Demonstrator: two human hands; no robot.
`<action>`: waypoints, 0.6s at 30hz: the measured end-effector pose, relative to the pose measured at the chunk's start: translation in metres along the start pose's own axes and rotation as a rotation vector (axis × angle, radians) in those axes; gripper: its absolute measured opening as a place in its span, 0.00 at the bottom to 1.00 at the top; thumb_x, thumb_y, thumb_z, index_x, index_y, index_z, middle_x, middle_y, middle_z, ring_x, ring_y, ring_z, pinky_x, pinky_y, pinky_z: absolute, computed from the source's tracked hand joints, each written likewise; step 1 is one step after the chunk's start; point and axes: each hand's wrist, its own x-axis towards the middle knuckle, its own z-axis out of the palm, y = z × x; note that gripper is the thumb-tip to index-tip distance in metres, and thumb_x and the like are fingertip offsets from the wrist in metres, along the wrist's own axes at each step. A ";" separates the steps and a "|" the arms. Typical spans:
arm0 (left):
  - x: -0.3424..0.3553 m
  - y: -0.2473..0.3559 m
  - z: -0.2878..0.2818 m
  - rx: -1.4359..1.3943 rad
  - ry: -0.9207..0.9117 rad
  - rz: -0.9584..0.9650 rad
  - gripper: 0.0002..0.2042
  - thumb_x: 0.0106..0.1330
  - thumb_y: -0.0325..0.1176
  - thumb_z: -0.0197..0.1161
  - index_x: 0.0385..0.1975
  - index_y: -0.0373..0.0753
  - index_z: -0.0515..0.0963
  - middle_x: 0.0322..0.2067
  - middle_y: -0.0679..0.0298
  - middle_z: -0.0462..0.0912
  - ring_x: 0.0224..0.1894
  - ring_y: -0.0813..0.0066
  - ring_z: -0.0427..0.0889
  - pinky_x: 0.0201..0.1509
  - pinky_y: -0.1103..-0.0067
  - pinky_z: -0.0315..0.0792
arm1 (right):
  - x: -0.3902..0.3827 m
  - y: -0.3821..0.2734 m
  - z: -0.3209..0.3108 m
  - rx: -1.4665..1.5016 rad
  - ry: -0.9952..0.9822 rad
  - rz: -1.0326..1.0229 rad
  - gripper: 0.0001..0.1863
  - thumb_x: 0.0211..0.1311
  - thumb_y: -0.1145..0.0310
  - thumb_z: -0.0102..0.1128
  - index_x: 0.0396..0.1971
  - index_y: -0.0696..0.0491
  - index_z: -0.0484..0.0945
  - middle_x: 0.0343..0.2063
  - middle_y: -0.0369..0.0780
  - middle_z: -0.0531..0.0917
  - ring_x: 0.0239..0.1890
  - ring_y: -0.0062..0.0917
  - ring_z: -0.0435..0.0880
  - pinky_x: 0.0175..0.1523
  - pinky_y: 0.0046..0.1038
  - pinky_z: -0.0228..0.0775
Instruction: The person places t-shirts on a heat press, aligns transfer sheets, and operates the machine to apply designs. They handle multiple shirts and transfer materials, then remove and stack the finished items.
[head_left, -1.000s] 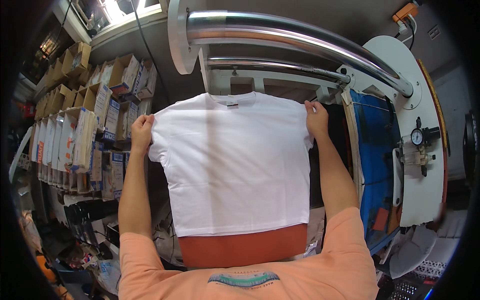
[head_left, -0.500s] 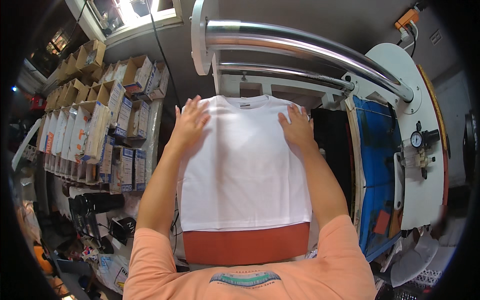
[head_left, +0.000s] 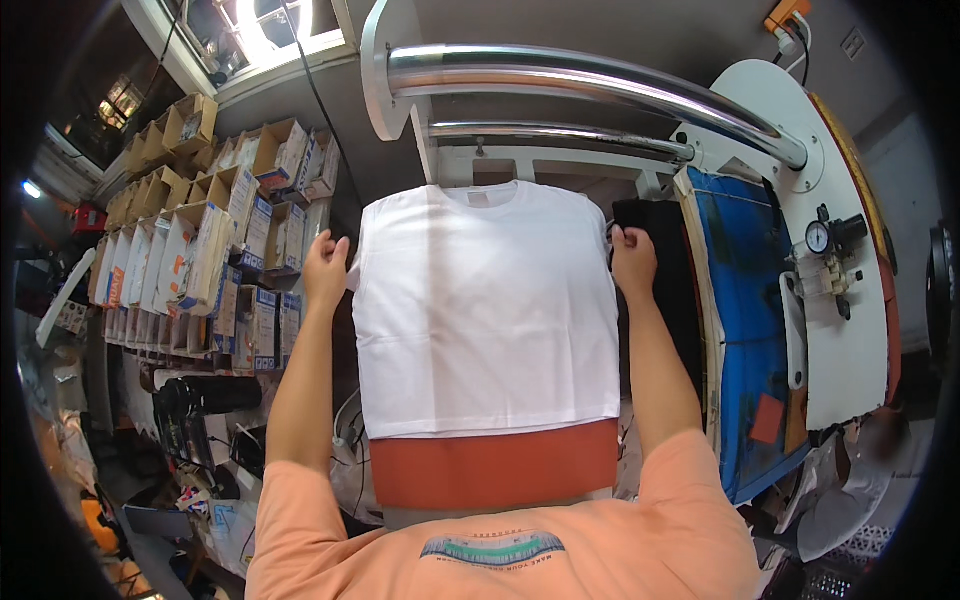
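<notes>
A white T-shirt [head_left: 490,310] lies spread face up, neckline away from me, over an orange-brown pad [head_left: 495,473] whose near end shows below the hem. My left hand [head_left: 325,268] is beside the shirt's left sleeve edge, a small gap from the body of the shirt, with its fingers curled in. On the other side my right hand [head_left: 634,262] is closed close to the right sleeve edge. Whether either hand pinches sleeve cloth is hidden. A few soft creases run across the lower half of the shirt.
Thick chrome bars [head_left: 590,80] of a white machine frame span behind the shirt. A blue-covered screen frame [head_left: 745,330] and a pressure gauge [head_left: 818,237] stand at right. Cardboard bins [head_left: 205,260] fill the left. A blurred person [head_left: 850,490] is at lower right.
Both hands have left the shirt's shoulders, where they lay flat with fingers spread, and moved outward to its sides. Their fingers are now curled. The view has shifted slightly.
</notes>
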 end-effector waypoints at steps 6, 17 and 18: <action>-0.178 0.017 -0.094 0.106 -0.219 -0.128 0.11 0.61 0.34 0.67 0.28 0.34 0.73 0.22 0.64 0.75 0.26 0.77 0.72 0.31 0.78 0.69 | -0.173 -0.006 -0.111 -0.095 -0.292 0.123 0.16 0.56 0.60 0.67 0.28 0.58 0.75 0.22 0.45 0.81 0.28 0.37 0.82 0.35 0.36 0.71; -0.252 0.021 -0.129 -0.253 -0.368 -0.521 0.09 0.60 0.26 0.69 0.36 0.30 0.78 0.22 0.69 0.78 0.23 0.85 0.73 0.26 0.84 0.68 | -0.218 0.007 -0.155 -0.059 -0.396 0.330 0.11 0.57 0.68 0.69 0.26 0.59 0.77 0.20 0.34 0.76 0.24 0.17 0.70 0.31 0.24 0.65; -0.252 0.019 -0.130 -0.271 -0.356 -0.529 0.08 0.60 0.26 0.68 0.36 0.31 0.78 0.23 0.69 0.78 0.23 0.85 0.73 0.26 0.84 0.68 | -0.220 0.010 -0.155 -0.001 -0.384 0.343 0.11 0.57 0.68 0.69 0.26 0.59 0.77 0.20 0.33 0.76 0.24 0.16 0.70 0.31 0.24 0.65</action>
